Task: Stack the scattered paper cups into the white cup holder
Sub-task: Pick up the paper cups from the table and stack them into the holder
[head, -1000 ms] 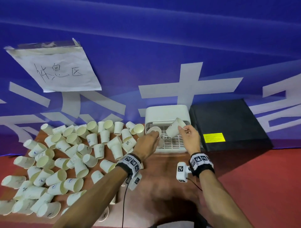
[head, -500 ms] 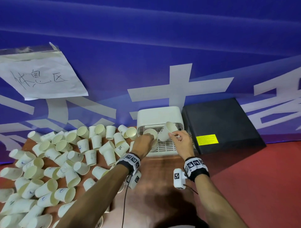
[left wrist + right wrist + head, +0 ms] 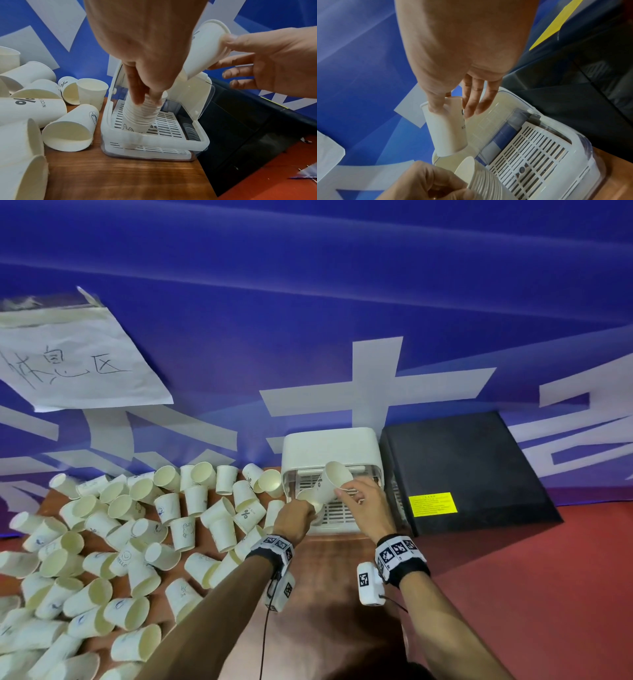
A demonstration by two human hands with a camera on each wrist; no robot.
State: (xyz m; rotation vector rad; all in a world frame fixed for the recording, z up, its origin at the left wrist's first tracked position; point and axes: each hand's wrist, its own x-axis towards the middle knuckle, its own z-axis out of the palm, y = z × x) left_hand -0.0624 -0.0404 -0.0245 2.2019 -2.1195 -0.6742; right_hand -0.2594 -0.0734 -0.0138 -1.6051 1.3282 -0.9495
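The white cup holder [image 3: 330, 446] stands at the table's back edge with its lid raised; its slatted tray [image 3: 169, 125] shows in the left wrist view. My left hand [image 3: 297, 517] grips a stack of nested paper cups [image 3: 141, 117] standing tilted on that tray. My right hand [image 3: 363, 503] pinches a single paper cup [image 3: 331, 481] near its rim, base pointing down at the stack's open mouth [image 3: 465, 165]. The cup's base [image 3: 448, 150] hangs just above the stack, apart from it. Several scattered paper cups [image 3: 185, 525] lie over the table's left half.
A black box [image 3: 462, 470] with a yellow label stands right of the holder, touching it. A blue banner [image 3: 308, 320] hangs behind, with a handwritten paper sheet [image 3: 75, 364] taped on it. Bare wooden table [image 3: 329, 577] lies in front of the holder; red surface [image 3: 531, 594] at right.
My right hand has tilted the single cup and brought its base down and left toward the stack's mouth. My left hand still holds the stack in the holder.
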